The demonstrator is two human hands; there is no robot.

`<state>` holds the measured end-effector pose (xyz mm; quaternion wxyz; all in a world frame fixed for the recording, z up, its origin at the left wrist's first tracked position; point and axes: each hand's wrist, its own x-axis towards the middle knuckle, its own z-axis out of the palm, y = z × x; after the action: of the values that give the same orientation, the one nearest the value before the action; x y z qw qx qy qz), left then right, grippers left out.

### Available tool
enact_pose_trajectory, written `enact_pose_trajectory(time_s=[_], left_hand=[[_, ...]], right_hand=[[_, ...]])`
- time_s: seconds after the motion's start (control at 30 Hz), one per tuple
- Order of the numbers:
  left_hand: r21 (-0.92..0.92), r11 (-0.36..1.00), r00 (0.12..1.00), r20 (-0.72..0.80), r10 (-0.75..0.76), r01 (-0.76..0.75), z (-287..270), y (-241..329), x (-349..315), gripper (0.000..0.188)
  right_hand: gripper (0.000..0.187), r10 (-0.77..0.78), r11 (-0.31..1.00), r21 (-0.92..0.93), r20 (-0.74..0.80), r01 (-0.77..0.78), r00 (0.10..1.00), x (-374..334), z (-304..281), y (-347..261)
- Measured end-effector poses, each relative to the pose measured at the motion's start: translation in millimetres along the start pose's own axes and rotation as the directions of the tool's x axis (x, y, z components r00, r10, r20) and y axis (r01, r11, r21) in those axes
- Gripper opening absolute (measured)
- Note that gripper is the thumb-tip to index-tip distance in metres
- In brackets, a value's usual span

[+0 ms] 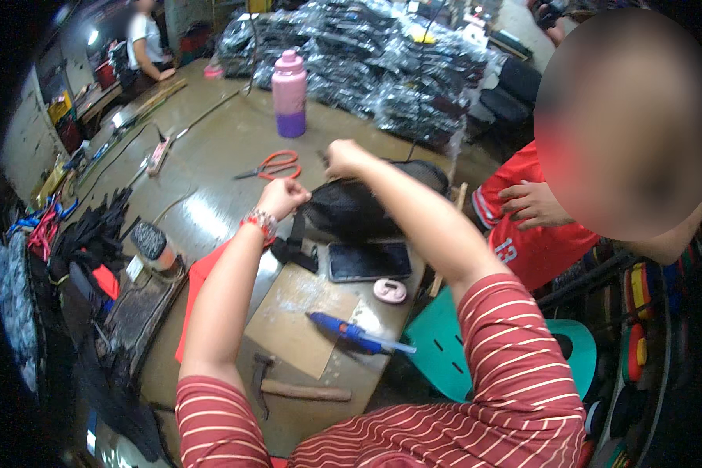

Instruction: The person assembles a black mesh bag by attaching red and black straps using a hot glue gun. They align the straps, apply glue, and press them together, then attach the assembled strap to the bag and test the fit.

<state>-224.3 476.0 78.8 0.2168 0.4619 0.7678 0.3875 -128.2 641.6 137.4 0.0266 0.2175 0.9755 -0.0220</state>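
So the left hand [286, 198] has its thumb and fingertips pinched together on the near-left edge of a black, soft-looking mesh piece [351, 209], with a red-and-white beaded bracelet [260, 222] round that wrist. The mesh piece is lying toward the right side of a shiny grey-brown worktable [210, 160], just past a dark-screened smartphone [369, 261]. The right hand [345, 158] is up over the far-left side of the mesh, fingers bent in, but honestly I can't tell if it's gripping anything or just curled.

Scissors with orange-red loop handles [279, 165] sit just left of both hands, and a pink-to-purple bottle [289, 97] stands upright further back. Closer in there's a small pink oval case [389, 291] near the phone, plus a blue glue gun with a clear stick [349, 331] lying partly over a flat tan board [288, 324]. A wooden-handled hammer [306, 391] rests at the near edge of that board. Way at the back you've got a big heap of dark, plastic-wrapped items [343, 66]. Someone in a red jersey [522, 226] is on the right, next to a teal plastic seat [437, 347].
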Motion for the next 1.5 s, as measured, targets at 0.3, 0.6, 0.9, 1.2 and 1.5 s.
enact_pose_trajectory(time_s=[0.3, 0.6, 0.9, 1.2, 1.5], left_hand=[[-0.201, 0.971, 0.989, -0.035, -0.143, 0.133, 1.6, 3.6, -12.9, 0.019], [-0.225, 0.949, 0.971, -0.043, -0.236, 0.221, -0.1, 11.5, -20.3, 0.019], [-0.176, 0.983, 0.988, -0.134, -0.079, 0.055, 5.6, 10.6, -30.6, 0.035], [-0.108, 0.990, 0.985, -0.154, 0.075, -0.093, 18.3, -2.5, -12.5, 0.025], [-0.146, 0.988, 0.922, -0.388, -0.014, -0.046, 25.3, 4.3, -15.0, 0.018]], right_hand=[[0.028, 0.159, 0.974, 0.167, -0.005, -0.156, 0.987, -50.6, 3.7, 103.9], [0.026, 0.315, 0.821, 0.471, 0.098, -0.323, 0.944, -111.5, 19.9, 190.2], [0.062, 0.276, 0.735, 0.676, -0.227, -0.053, 0.934, -185.4, 18.5, 155.4], [0.027, 0.210, 0.793, 0.567, 0.092, -0.225, 0.973, -157.5, 36.0, 174.0], [0.020, 0.325, 0.846, 0.443, 0.013, -0.297, 0.946, -98.4, 37.4, 189.4]])
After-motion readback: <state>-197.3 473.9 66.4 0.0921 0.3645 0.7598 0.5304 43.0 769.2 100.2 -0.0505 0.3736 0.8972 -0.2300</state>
